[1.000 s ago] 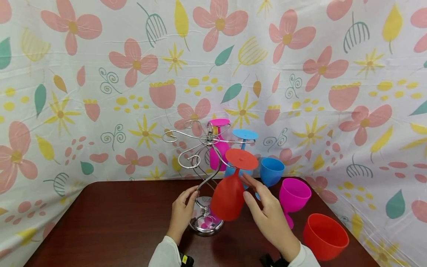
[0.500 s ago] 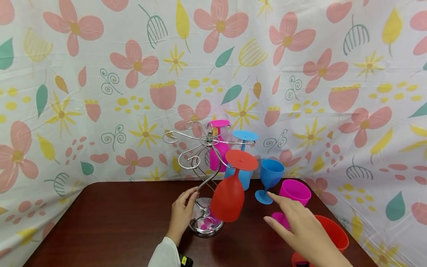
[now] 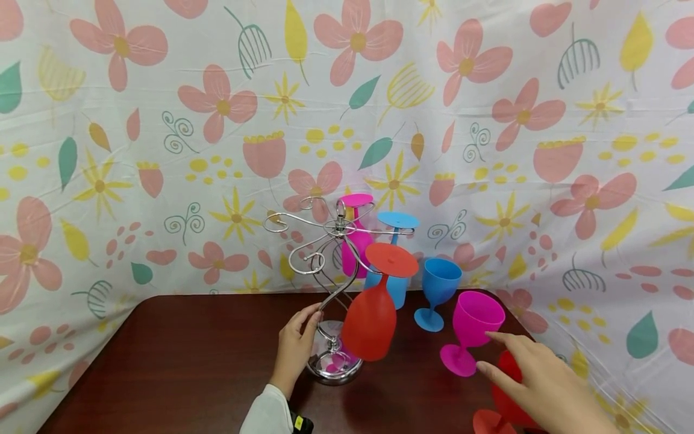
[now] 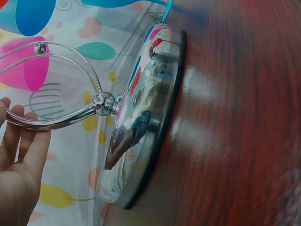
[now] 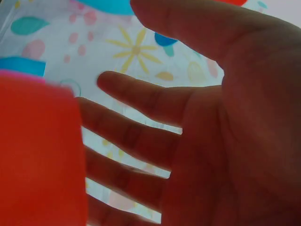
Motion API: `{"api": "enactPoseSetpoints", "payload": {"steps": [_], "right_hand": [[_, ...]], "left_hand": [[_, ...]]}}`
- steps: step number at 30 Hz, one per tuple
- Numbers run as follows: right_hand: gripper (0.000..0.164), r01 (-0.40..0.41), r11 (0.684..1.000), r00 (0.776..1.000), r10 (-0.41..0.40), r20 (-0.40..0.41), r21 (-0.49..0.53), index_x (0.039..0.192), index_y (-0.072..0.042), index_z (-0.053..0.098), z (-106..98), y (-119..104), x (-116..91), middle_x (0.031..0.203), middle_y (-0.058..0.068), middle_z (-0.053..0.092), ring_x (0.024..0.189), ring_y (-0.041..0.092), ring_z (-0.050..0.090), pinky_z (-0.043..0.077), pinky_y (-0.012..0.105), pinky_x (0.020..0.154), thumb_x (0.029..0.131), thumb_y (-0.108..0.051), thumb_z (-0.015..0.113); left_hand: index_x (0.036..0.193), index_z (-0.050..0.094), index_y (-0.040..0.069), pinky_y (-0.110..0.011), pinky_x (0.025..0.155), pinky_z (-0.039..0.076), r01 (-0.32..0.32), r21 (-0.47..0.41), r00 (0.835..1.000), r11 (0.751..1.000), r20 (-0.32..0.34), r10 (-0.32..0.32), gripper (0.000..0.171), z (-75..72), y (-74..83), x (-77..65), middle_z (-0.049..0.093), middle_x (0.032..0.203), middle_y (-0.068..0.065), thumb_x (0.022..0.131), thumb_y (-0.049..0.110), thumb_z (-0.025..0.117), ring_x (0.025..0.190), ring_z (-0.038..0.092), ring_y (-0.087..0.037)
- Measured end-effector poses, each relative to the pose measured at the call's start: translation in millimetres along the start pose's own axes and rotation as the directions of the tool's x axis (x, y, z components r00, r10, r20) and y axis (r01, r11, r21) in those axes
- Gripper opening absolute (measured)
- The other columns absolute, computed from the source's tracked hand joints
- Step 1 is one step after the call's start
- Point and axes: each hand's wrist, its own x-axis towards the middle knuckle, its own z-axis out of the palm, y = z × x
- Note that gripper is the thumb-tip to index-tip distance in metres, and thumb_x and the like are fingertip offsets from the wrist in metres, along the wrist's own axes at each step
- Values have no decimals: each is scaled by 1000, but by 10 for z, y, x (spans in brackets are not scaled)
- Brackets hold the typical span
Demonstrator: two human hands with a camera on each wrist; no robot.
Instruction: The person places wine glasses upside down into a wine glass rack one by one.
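Where the right side of the dark red-brown wooden table (image 3: 206, 361) nears a flower-printed white cloth (image 3: 162, 181), three upright goblets stand in a slanting row: matte blue (image 3: 440, 283) farthest, hot pink (image 3: 477, 319) next, bright red (image 3: 505, 407) nearest. Left of them, a chrome wire rack with curled arms (image 3: 334, 345) bears three upside-down goblets: a red one (image 3: 371, 319) in front, partly covering a light-blue one (image 3: 398, 220), and a pink one (image 3: 358, 253) behind.

Left hand (image 3: 297, 340): pinching the rack's lower wire, forearm coming up from the near edge. Right hand (image 3: 547, 380): wide, thumb apart from fingers, grasping nothing; it hides much of the upright red goblet and lies close to the pink one's bowl.

Left wrist view adds the rack's mirrored base resting on the wood, reflections across it. Right wrist view adds the spread fingers and palm, a blurred red surface overlapping the fingertips; contact cannot be told.
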Motion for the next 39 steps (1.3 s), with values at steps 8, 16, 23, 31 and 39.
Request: {"api": "enactPoseSetpoints", "payload": {"steps": [8,16,23,31,39], "right_hand": [[60,-78,997,994,76,79,25,115,1,65,-30,252,2,105,9,66,92,31,61,52,58,81,89,-52,72],[62,-137,990,965,141,222,-33,111,1,67,-22,296,-14,94,5,67,79,22,61,53,55,76,94,-59,61],[44,-120,991,963,132,234,-67,104,-13,72,18,230,-57,74,-3,60,63,16,53,49,43,62,91,-54,67],[20,-80,995,974,90,208,-56,96,-20,70,26,214,-58,70,-6,55,62,13,49,44,36,60,93,-40,70],[31,-81,996,983,84,165,-24,107,-13,72,-21,184,-55,88,-5,67,74,13,60,53,47,69,93,-40,70]], "left_hand": [[122,72,20,-33,87,54,-5,7,1000,1000,-6,5,24,-1,-6,8,72,105,7,100,25,64,100,67,-12],[121,73,19,-33,87,54,3,3,1000,1000,-8,-3,23,-2,-8,12,72,104,7,100,25,64,99,67,-13],[122,72,20,-35,89,53,8,2,1000,1000,1,-8,24,-4,3,13,72,105,7,101,27,63,100,67,-12],[121,72,21,-37,91,53,14,1,1000,1000,8,-14,24,0,-12,1,72,105,6,101,28,63,100,67,-12],[120,73,20,-35,90,53,3,-3,1000,1000,3,-3,23,8,-17,-9,72,104,8,100,26,63,99,67,-12]]}}
